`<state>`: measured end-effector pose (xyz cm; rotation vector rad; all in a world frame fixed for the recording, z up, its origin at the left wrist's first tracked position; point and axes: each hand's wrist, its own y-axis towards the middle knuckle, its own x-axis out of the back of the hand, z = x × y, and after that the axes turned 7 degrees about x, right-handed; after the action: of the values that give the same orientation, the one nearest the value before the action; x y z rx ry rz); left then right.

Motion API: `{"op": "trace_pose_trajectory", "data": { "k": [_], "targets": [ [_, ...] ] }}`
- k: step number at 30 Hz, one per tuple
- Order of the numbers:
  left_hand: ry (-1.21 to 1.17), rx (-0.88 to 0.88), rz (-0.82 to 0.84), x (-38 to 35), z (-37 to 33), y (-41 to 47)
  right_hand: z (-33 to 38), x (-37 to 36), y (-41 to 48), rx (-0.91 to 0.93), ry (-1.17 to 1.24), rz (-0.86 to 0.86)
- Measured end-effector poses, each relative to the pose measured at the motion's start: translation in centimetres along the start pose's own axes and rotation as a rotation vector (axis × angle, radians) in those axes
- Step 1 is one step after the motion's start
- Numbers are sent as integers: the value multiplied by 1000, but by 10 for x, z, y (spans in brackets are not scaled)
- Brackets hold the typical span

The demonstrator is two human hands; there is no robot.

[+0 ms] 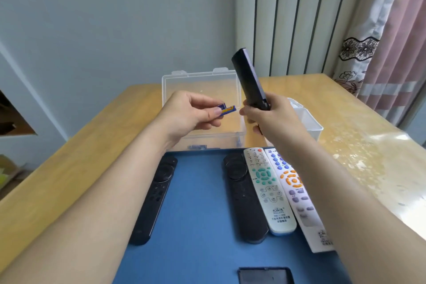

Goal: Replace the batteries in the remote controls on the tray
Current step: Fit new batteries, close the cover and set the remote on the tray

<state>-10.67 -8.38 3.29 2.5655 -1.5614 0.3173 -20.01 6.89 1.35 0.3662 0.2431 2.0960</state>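
Observation:
My left hand (191, 114) pinches two blue and yellow batteries (227, 109) above the clear plastic box (175, 85). My right hand (272, 117) grips a black remote (250, 80) by its lower end, tilted upright with its back toward me. On the blue tray (198, 214) lie a black remote (153, 198) on the left, another black remote (244, 196) in the middle, a white remote with green buttons (268, 189), and a white remote with orange buttons (297, 196). A black battery cover (265, 275) lies at the tray's near edge.
The clear box holds a few more batteries (198, 146) near its front wall. A white container (309, 122) stands right of the box, behind my right hand. The wooden table (359, 122) runs out to the right; curtains (391, 41) hang at the far right.

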Motion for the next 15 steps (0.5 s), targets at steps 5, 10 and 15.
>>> {"op": "trace_pose_trajectory", "data": {
  "k": [5, 10, 15],
  "targets": [
    [-249, 9, -99, -11, 7, -37, 25, -5, -14, -46, 369, 180],
    [-168, -8, -57, -12, 2, -53, 29, -10, -22, -69, 310, 119],
    [216, -19, -156, -7, -5, -18, 27, 7, -14, -36, 169, -87]
  ]
}}
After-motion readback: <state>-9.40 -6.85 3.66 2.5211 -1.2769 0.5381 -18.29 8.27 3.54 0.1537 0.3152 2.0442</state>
